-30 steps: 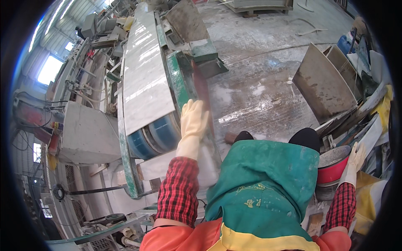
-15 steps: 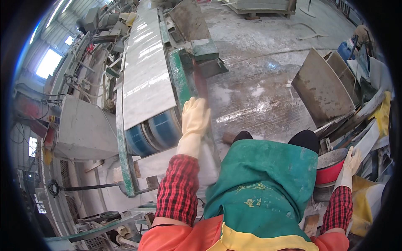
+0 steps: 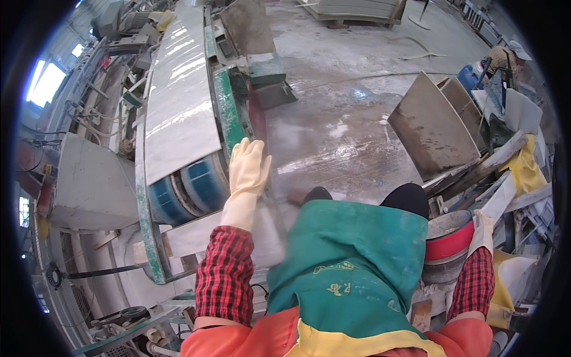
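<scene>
Grey block-like housing (image 3: 95,181): left side, beside the roller line, well apart from both hands.
Left rail (image 3: 143,196): worn green, runs near to far along the slab's left edge.
White stone slab (image 3: 181,119): glossy, flat on the line, long axis near to far. Near end sits over the roller. From left hand it lies left and far; near right corner is just beside the fingertips, no contact visible.
Blue roller (image 3: 205,183): under and nearer than the slab's near edge, banded mid-width, left of left hand.
Right rail (image 3: 229,110): green, between slab and floor. Left hand is at its near end; looks rested there, can't confirm contact.
Left hand (image 3: 246,169): cream glove, back up, fingers straight and nearly side by side, pinching nothing visible. Clearly the nearer hand to the slab.
Green apron (image 3: 351,250): near centre, between the two arms.
Brown panel (image 3: 437,128): tilted, right, far of the tub.
Red-banded tub (image 3: 450,244): right of apron, just left of right hand.
Right hand (image 3: 483,231): cream glove, beside the tub, well apart from slab. Fingers too blurred; can't tell grip or touch.
Yellow sheet (image 3: 526,169): far right, draped over scrap.
</scene>
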Action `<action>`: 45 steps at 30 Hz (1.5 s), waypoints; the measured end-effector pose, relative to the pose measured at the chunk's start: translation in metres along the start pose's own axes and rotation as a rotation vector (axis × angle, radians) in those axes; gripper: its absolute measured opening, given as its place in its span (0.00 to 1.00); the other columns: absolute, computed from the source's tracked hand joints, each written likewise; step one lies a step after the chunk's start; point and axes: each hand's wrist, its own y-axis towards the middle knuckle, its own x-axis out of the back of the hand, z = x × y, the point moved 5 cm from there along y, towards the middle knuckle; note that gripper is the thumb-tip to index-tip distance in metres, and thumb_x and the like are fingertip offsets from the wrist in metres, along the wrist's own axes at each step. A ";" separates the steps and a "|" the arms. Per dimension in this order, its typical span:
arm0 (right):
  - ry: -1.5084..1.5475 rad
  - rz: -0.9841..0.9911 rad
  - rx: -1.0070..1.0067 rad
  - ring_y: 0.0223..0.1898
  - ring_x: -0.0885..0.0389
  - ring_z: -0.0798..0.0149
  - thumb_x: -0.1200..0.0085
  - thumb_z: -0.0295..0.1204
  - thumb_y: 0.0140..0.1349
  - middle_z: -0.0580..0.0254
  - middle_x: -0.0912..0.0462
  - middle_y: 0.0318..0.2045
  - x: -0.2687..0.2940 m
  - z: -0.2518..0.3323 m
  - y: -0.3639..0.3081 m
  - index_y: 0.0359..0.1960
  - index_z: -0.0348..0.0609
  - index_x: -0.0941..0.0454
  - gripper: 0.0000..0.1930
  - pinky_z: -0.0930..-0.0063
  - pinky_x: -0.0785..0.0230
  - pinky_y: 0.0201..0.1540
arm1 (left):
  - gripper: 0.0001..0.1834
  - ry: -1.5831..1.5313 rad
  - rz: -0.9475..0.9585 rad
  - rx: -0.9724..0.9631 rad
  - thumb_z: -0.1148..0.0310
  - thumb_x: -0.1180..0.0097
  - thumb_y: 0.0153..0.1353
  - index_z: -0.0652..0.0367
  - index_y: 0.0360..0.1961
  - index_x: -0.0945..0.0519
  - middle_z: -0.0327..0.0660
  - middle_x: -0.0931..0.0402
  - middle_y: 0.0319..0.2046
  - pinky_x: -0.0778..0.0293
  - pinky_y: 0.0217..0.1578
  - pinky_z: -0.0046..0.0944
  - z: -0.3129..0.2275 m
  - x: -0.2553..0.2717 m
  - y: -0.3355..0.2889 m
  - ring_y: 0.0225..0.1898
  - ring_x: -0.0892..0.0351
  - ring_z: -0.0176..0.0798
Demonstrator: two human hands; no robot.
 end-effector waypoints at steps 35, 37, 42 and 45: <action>1.056 1.093 -0.157 0.38 0.19 0.50 0.26 0.46 0.46 0.46 0.28 0.55 -0.112 0.329 -0.292 0.61 0.39 0.29 0.42 0.59 0.16 0.33 | 0.19 0.058 0.158 0.051 0.70 0.40 0.64 0.61 0.56 0.22 0.55 0.24 0.59 0.44 0.71 0.49 -0.005 -0.016 0.003 0.69 0.36 0.57; 1.045 1.050 -0.093 0.40 0.19 0.50 0.24 0.46 0.44 0.46 0.28 0.56 -0.110 0.329 -0.294 0.60 0.36 0.28 0.44 0.62 0.15 0.34 | 0.19 0.084 0.115 0.007 0.71 0.40 0.62 0.63 0.54 0.22 0.53 0.23 0.56 0.42 0.69 0.52 -0.006 -0.017 0.001 0.66 0.33 0.59; 1.042 1.068 -0.076 0.41 0.19 0.52 0.23 0.44 0.42 0.48 0.26 0.53 -0.096 0.329 -0.301 0.53 0.37 0.21 0.37 0.66 0.16 0.33 | 0.22 0.188 0.129 -0.229 0.73 0.38 0.60 0.61 0.56 0.23 0.52 0.22 0.55 0.38 0.67 0.52 -0.080 -0.013 0.035 0.63 0.30 0.60; 0.980 1.117 0.118 0.44 0.20 0.52 0.25 0.43 0.43 0.52 0.25 0.54 -0.079 0.336 -0.315 0.57 0.40 0.22 0.38 0.66 0.17 0.38 | 0.14 -0.304 0.293 -0.157 0.71 0.42 0.62 0.60 0.49 0.19 0.51 0.20 0.48 0.29 0.57 0.50 -0.133 -0.060 0.064 0.55 0.25 0.60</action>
